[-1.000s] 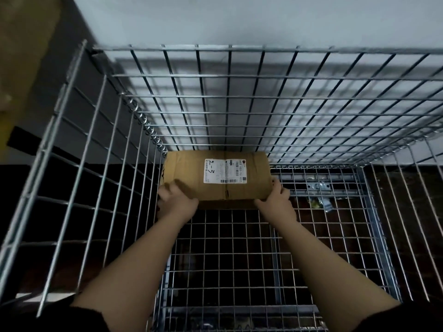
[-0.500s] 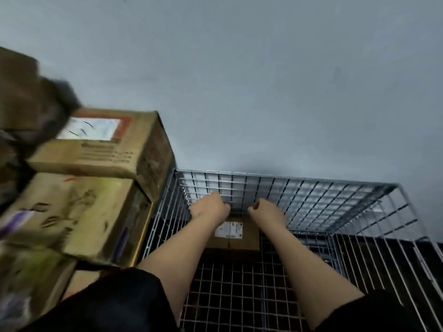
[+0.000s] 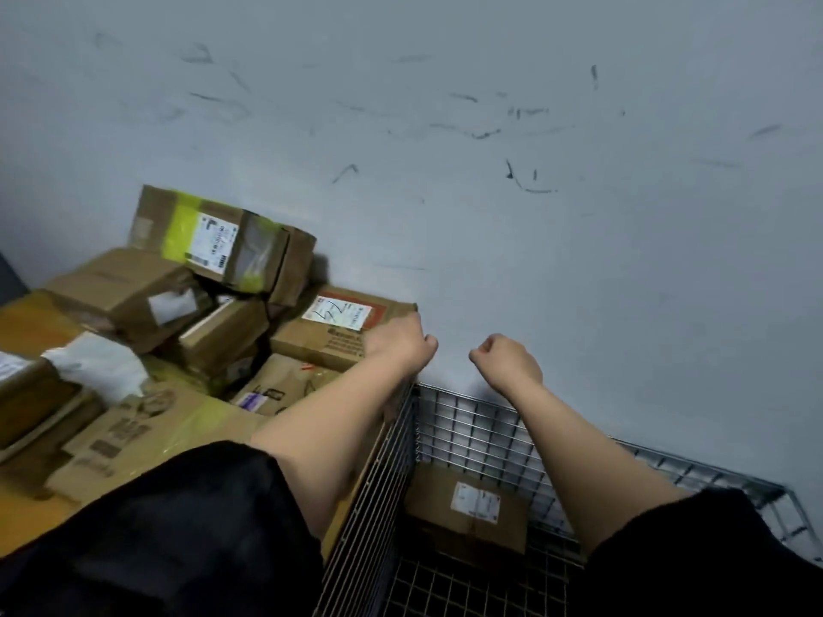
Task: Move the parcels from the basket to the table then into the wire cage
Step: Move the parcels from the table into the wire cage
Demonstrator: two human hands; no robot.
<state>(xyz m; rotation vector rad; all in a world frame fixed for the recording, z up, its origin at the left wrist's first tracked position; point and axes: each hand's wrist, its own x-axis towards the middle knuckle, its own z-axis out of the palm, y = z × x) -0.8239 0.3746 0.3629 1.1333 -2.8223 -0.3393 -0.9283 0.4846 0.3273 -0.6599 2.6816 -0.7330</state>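
The fingers of the left hand [image 3: 401, 345] are curling loosely downward and grasping nothing; the hand is hanging just in front of the near right corner of a red-label box [image 3: 338, 325], though whether it is touching that box cannot be told. The right hand's [image 3: 507, 356] fingers are curling inward into a loose fist, also holding nothing, and it is hovering in the air before the grey wall [image 3: 534, 171], above the back rim of the wire cage [image 3: 472, 420]. Both forearms are reaching forward out of black sleeves [image 3: 187, 527], the left one passing over the cage's left side panel. One parcel [image 3: 467, 505] with a white label is lying flat on the cage floor, in the back left corner, close to the mesh. To the left of the cage, cardboard boxes are piling up on the table [image 3: 26, 322]: the red-label box is sitting on a lower box [image 3: 285, 385], and a yellow-taped box [image 3: 222, 242] is leaning tilted on top of the heap against the wall. A white bag [image 3: 98, 362] is lying among the boxes nearer the left edge.
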